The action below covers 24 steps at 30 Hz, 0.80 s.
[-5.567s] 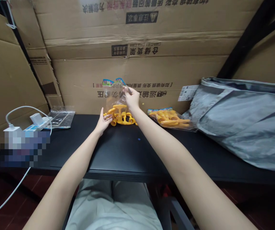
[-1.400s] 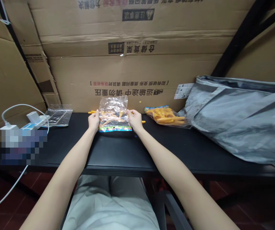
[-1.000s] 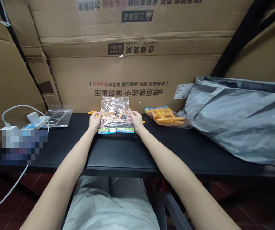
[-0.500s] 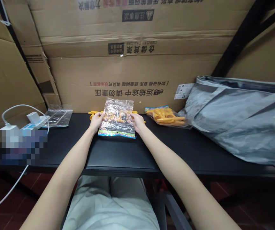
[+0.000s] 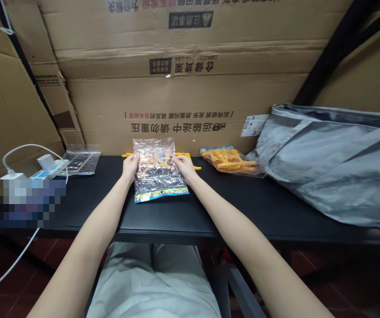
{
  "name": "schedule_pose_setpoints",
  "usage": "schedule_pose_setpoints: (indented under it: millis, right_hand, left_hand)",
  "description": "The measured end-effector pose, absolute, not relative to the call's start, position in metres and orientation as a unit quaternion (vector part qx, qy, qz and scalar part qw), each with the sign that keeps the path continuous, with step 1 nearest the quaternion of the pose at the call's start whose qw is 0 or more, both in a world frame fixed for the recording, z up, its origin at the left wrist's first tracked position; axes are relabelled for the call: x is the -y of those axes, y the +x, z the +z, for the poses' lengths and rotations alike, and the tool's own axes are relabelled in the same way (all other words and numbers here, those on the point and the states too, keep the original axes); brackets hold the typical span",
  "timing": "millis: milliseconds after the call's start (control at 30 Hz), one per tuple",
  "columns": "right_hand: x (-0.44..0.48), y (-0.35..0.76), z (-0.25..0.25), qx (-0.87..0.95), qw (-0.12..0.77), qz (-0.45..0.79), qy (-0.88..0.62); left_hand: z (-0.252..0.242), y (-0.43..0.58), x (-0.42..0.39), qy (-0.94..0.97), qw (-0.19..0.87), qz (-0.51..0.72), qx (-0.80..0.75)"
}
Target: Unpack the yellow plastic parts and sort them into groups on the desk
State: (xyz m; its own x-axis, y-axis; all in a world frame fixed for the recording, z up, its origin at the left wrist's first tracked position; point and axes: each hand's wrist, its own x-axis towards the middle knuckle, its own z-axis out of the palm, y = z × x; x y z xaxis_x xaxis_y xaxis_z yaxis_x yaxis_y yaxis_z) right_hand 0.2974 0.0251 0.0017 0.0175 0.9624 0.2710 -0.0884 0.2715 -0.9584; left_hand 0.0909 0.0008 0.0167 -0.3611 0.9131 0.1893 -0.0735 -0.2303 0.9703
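Grip: left hand and right hand each pinch 1 side edge of clear bag between them, fingers closed; even tension likely avoids crumpling.

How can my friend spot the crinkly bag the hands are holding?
Look at the middle of the black table before the cardboard boxes. The clear bag sits there, pinched by the left hand and right hand. Only it has its colourful strip facing the person; the bag to the right is stuffed with yellow toys.

At left, a pixelated patch; yellow toy mostly behind the clear bag; grey bag off the right edge.
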Motion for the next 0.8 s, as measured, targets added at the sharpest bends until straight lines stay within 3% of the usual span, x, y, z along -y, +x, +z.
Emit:
schedule_pose_setpoints:
  millis: [167, 433, 700, 800]
  right_hand:
    - [-0.027, 0.300, 0.001, 0.531, 0.591, 0.445, -0.412]
    - [-0.019, 0.301, 0.014, 0.422, 0.551, 0.610, -0.384]
    - [-0.024, 0.305, 0.013, 0.385, 0.602, 0.565, -0.412]
    - [-0.029, 0.311, 0.012, 0.345, 0.649, 0.533, -0.419]
  left_hand:
    - [0.016, 0.091, -0.002, 0.402, 0.378, 0.688, -0.471]
    - [0.022, 0.093, 0.003, 0.445, 0.383, 0.650, -0.482]
    - [0.021, 0.093, 0.003, 0.466, 0.369, 0.636, -0.492]
    - [0.020, 0.092, 0.002, 0.470, 0.412, 0.606, -0.491]
